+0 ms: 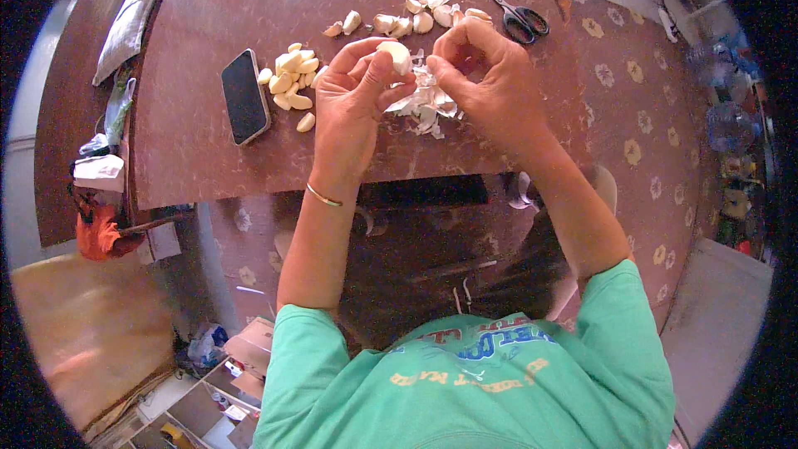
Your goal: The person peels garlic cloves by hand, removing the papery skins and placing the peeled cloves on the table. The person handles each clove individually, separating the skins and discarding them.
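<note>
My left hand (353, 87) pinches a pale garlic clove (396, 56) between thumb and fingers, above the table. Close beside it, my right hand (490, 83) is closed with thumb and forefinger drawn together; whatever is between them is too small to make out. Beneath and between the hands lies a heap of white garlic peel (428, 104). A pile of peeled garlic cloves (291, 75) rests left of my left hand. Beyond both hands is a loose row of unpeeled garlic cloves (422, 22).
A dark-screened phone (245, 98) lies at the left on the reddish-brown table (249, 0). Black-handled scissors (519, 21) are at the far right, their blades pointing away. A grey cushion (137, 21) sits past the table's left edge, and plastic bottles (731, 125) stand far right.
</note>
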`<state>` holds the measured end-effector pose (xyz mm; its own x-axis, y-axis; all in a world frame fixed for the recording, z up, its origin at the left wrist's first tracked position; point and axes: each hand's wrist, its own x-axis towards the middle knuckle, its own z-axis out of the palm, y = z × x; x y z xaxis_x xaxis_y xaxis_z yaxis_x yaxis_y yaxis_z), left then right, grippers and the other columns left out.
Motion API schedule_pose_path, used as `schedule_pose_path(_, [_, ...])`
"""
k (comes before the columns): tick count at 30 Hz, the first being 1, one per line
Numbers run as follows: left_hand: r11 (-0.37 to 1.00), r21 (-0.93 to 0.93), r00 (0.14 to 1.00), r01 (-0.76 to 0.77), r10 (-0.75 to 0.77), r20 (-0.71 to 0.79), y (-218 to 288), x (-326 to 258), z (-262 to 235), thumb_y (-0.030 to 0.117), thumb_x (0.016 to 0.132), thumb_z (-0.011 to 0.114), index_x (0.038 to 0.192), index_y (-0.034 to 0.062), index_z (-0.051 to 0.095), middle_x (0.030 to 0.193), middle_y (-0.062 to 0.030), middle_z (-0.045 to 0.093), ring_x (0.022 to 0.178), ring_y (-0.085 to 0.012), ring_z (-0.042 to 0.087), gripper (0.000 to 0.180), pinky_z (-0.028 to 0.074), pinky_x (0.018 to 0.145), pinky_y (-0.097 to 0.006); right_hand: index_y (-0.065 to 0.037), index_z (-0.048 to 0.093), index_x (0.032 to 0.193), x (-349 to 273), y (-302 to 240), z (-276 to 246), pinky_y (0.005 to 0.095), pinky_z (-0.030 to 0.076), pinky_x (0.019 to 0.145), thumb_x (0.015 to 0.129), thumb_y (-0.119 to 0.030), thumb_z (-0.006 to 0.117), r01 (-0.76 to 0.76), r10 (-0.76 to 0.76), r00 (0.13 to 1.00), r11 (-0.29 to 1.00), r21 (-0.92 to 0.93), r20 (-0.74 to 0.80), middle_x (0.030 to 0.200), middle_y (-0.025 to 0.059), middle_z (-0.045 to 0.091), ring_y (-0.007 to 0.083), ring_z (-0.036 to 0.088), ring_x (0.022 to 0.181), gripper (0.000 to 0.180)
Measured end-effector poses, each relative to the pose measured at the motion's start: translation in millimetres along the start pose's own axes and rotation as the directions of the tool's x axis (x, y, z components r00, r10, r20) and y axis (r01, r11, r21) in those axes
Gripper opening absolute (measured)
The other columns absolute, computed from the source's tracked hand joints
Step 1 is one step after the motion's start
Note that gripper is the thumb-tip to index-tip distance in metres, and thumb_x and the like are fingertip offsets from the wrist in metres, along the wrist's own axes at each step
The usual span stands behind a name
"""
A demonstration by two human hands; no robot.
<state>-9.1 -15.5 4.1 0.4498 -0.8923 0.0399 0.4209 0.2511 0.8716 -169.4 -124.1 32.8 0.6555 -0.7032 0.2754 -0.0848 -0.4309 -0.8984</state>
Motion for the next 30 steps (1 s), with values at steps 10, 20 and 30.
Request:
schedule_pose_path(10, [0.993, -0.12, 0.999, 0.018, -0.015, 0.029, -4, 0, -1, 0.022, 0.098, 0.074, 0.115, 0.002, 0.068, 0.104, -0.0089, 0.075, 0.091, -0.0154, 0.073, 0.027, 0.065, 0.083, -0.032, -0.002, 0.073, 0.104, 0, -7, 9, 0.0299, 0.061, 0.077, 0.086, -0.007, 0.081, 0.172, -0.173, 0.985, 0.982, 0.078, 0.008, 0.108, 0.0106, 0.072, 0.0185, 0.073, 0.087, 0.02])
schedule_pose_path(20, [0.998, -0.055, 1.0, 0.019, -0.018, 0.021, 0, 0, 1, 0.016, 0.1, 0.072, 0.117, -0.0004, 0.068, 0.111, -0.0134, 0.076, 0.097, -0.0177, 0.074, 0.024, 0.064, 0.083, -0.03, -0.001, 0.071, 0.099, 2, -1, 8, 0.0311, 0.061, 0.079, 0.085, -0.004, 0.082, 0.214, -0.214, 0.977, 0.975, 0.065, -0.011, 0.104, 0.0095, 0.07, 0.0189, 0.072, 0.091, 0.018])
schedule_pose_path(30, [1.0, -0.008, 0.999, 0.021, -0.021, 0.035, -4, 0, -3, 0.017, 0.099, 0.074, 0.122, 0.0001, 0.07, 0.112, -0.0109, 0.076, 0.098, -0.016, 0.074, 0.029, 0.064, 0.085, -0.03, -0.002, 0.071, 0.097, 3, -4, 11, 0.0315, 0.061, 0.076, 0.089, -0.007, 0.08, 0.201, -0.2, 0.98, 0.977, 0.071, -0.021, 0.098, 0.0093, 0.069, 0.0192, 0.072, 0.085, 0.012])
